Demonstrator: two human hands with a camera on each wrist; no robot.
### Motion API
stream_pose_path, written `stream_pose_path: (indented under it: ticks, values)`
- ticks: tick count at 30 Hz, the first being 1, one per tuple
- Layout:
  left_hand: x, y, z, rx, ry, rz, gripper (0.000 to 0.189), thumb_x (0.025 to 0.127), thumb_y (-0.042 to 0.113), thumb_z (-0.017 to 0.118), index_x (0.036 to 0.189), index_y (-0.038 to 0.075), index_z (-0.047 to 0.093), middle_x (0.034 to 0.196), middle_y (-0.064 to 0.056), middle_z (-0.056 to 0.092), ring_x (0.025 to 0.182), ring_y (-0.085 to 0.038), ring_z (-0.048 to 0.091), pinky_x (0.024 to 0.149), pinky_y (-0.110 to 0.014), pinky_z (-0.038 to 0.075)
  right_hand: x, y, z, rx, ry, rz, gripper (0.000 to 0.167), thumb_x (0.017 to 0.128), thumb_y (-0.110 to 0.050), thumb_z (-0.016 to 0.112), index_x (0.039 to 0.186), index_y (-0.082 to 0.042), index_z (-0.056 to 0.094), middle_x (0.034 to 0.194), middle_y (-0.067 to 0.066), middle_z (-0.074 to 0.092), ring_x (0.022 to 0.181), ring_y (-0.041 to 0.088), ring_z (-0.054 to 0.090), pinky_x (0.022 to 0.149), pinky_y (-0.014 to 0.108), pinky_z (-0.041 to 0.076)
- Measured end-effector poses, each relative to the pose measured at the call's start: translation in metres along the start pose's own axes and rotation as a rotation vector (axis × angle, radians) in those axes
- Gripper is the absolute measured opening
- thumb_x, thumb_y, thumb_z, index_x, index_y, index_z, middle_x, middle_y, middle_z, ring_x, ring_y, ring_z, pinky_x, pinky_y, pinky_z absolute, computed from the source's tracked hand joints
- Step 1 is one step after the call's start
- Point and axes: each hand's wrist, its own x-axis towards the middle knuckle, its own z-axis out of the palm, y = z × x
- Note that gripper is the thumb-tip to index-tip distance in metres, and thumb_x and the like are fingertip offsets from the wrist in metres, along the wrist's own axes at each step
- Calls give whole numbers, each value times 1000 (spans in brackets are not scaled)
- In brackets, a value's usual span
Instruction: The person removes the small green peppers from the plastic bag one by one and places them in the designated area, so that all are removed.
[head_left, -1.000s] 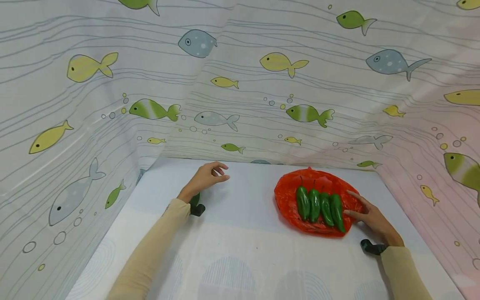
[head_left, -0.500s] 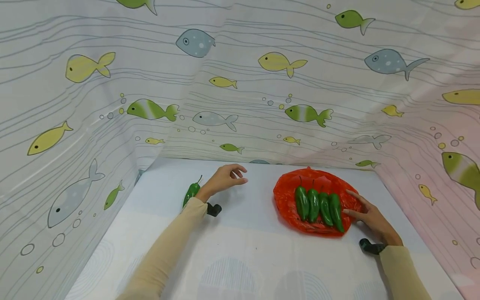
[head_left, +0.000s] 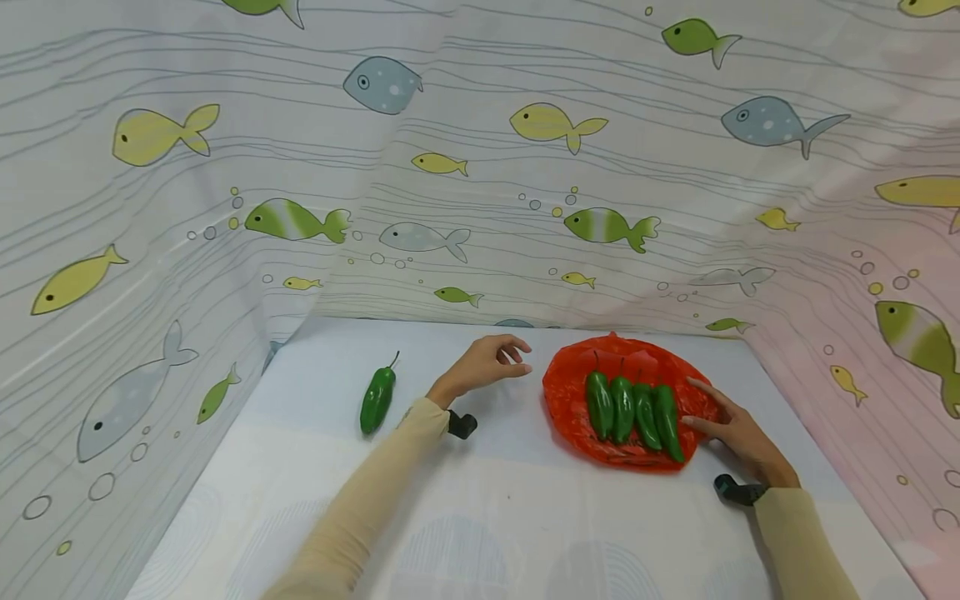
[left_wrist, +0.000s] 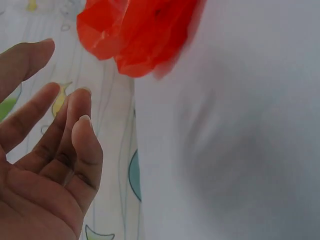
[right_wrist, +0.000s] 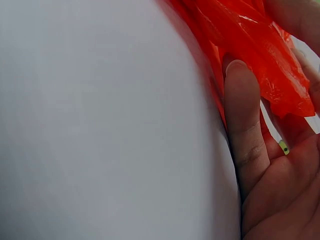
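In the head view, my left hand (head_left: pixel 483 364) hovers over the table left of a red plastic bag (head_left: pixel 562 387), fingers loosely bent and holding nothing. The left wrist view shows its palm (left_wrist: pixel 37 195) bare, with the bag's crumpled edge (left_wrist: pixel 145 45) beyond the fingertips. Several green chili peppers (head_left: pixel 623 410) lie side by side on the bag, stems pointing away. My right hand (head_left: pixel 742 437) rests at the bag's right edge with thumb and fingers spread. In the right wrist view, red plastic (right_wrist: pixel 270 75) sits between its thumb (right_wrist: pixel 242 95) and fingers, without a visible pinch.
A single green chili pepper (head_left: pixel 377 402) lies on the left part of the white table (head_left: pixel 480 492). Fish-printed sheets (head_left: pixel 420 192) rise behind the table and along both sides. Dark cameras sit on both wrists, the left one (head_left: pixel 462 425) low over the tabletop.
My left hand has moved right, away from the lone chili pepper and toward the bag, uncovering that pepper. The right hand stays at the bag's edge. The head view has shifted slightly.
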Motion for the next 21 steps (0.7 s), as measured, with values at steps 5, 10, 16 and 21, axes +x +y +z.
stream_pose_path:
  ticks: [5, 10, 16, 21]
  values:
    - [12, 10, 20, -25, -23, 16, 37, 92, 36, 79, 123, 19, 70, 103, 4, 68, 90, -18, 63, 76, -32, 54, 0, 0, -1, 7, -1, -9, 87, 96, -42, 74, 164, -38, 20, 170, 20, 4, 148, 48, 11, 112, 76, 18]
    - [22, 21, 39, -54, -51, 28, 45, 92, 39, 79, 127, 12, 69, 105, 4, 68, 92, -17, 63, 77, -31, 55, 0, 1, -2, 5, 7, -15, 86, 96, -42, 74, 164, -38, 21, 169, 21, 6, 145, 47, 15, 111, 76, 18]
    - [30, 33, 62, -90, -93, 32, 44, 94, 35, 77, 127, 8, 69, 104, 5, 67, 92, -15, 61, 77, -28, 55, -1, 1, 0, -26, 15, -15, 84, 97, -45, 72, 164, -35, 22, 164, 20, 17, 130, 37, 32, 95, 40, 43]
    - [39, 38, 81, -174, -101, 7, 38, 95, 30, 76, 125, 8, 68, 100, 2, 68, 85, -18, 68, 77, -35, 58, -1, 3, 0, -47, 23, -21, 83, 97, -46, 71, 164, -34, 23, 155, 18, 27, 119, 32, 42, 86, 31, 44]
